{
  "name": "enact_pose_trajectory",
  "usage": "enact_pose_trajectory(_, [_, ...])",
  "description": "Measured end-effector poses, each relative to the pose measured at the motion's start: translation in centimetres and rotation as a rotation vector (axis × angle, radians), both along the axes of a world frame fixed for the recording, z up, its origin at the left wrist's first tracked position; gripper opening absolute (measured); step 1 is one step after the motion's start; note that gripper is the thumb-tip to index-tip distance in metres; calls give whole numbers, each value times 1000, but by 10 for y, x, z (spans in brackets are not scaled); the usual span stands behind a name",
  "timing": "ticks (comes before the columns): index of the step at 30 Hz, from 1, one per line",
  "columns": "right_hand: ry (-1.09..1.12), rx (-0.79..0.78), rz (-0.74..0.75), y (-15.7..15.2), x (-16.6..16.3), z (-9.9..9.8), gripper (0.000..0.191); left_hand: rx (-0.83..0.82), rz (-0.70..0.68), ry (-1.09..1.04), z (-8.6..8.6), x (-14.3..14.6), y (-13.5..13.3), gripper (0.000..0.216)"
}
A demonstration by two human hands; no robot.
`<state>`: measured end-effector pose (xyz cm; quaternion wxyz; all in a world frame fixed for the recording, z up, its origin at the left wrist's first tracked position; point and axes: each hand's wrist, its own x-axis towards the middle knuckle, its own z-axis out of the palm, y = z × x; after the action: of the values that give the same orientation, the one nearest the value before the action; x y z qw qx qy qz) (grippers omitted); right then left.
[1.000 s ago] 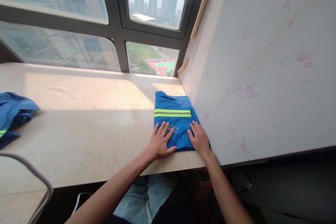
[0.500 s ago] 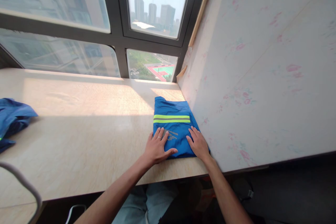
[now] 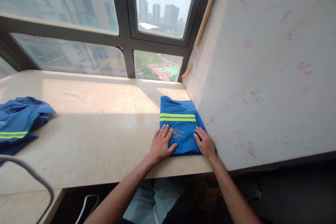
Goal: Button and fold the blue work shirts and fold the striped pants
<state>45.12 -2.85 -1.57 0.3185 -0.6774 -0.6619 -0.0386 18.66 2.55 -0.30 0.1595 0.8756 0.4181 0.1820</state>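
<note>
A folded blue garment (image 3: pixel 181 106) with a yellow-and-grey reflective stripe and a grey printed logo lies flat on the stone-like counter, close to the wall. On its lower left part rests my left hand (image 3: pixel 162 144), open, fingers spread and a ring on one finger. My right hand (image 3: pixel 205 143) lies open on the garment's lower right side, fingertips pointing toward the stripe. Both palms face down on the cloth. A second blue garment (image 3: pixel 23 115), crumpled and bearing a similar yellow stripe, sits at the far left, partly out of view.
The counter (image 3: pixel 99 140) runs along a dark-framed window (image 3: pixel 126 42). A flower-patterned wall (image 3: pixel 262 77) borders it on the right. A grey curved cable or tube (image 3: pixel 39 178) rises at the lower left. The counter's front edge is near my forearms.
The view has shifted left, so more of the crumpled garment shows. My left hand has slid slightly on the folded garment; my right hand stays at nearly the same place on it.
</note>
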Motion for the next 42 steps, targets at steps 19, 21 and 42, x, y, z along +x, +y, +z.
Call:
enact_pose_trajectory(19, [230, 278, 718, -26, -167, 37, 36, -78, 656, -786, -12, -179, 30, 37])
enact_pose_trajectory(21, [275, 197, 799, -10, -198, 32, 29, 91, 778, -699, -6, -229, 39, 35])
enact_pose_trajectory(42, [963, -424, 441, 27, -239, -22, 58, 171, 1508, -538, 80, -435, 80, 29])
